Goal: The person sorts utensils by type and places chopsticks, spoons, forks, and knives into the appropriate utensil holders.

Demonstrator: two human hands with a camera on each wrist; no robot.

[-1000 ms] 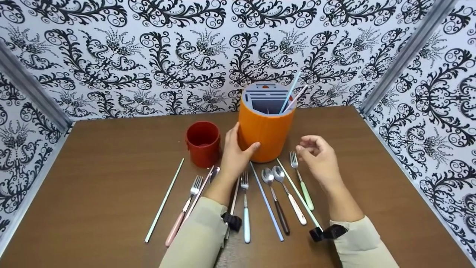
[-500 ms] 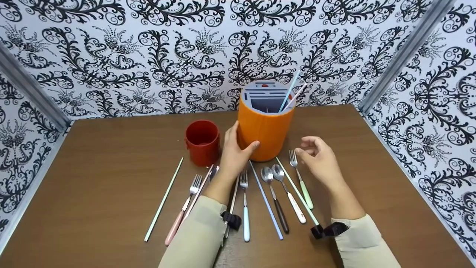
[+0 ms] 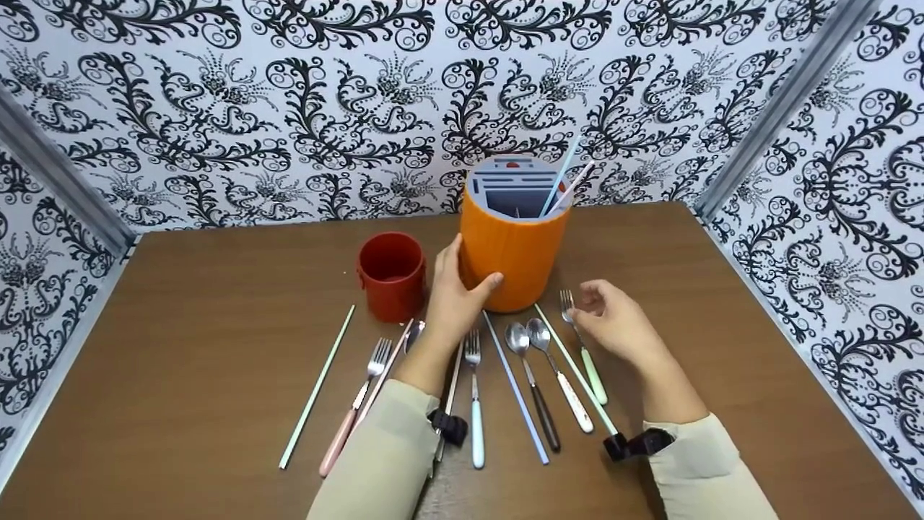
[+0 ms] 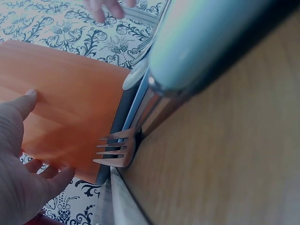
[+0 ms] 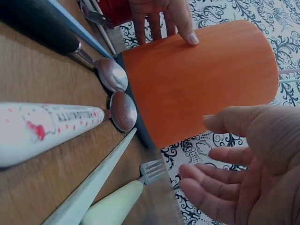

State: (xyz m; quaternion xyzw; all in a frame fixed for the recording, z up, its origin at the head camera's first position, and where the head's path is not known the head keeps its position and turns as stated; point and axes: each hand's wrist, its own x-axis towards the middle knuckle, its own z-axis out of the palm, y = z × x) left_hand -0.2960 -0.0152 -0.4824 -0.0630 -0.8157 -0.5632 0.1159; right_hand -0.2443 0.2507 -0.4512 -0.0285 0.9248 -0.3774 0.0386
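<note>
My left hand (image 3: 453, 303) holds the side of an orange utensil holder (image 3: 516, 256), thumb on its front and fingers round its left side. A pale blue and a pink chopstick (image 3: 579, 179) stand in its grey slotted top. My right hand (image 3: 617, 325) hovers over the green-handled fork (image 3: 593, 379), thumb overlapping the fork's neck in the head view. In the right wrist view its loosely bent fingers (image 5: 211, 187) are apart from that fork, with nothing between them. Nearby lie a pale green chopstick (image 3: 570, 355), a white-handled spoon (image 3: 574, 404) and a dark-handled spoon (image 3: 544, 419).
A red cup (image 3: 393, 289) stands left of the holder. Before it lie another green chopstick (image 3: 317, 386) and a pink-handled fork (image 3: 339, 440). A light-blue-handled fork (image 3: 477, 433) and a blue chopstick (image 3: 516, 390) lie in the middle. Patterned walls (image 3: 339, 108) enclose the table.
My right hand has come down and toward me, from beside the green-handled fork's tines to over its neck. My left hand keeps its hold on the utensil holder.
</note>
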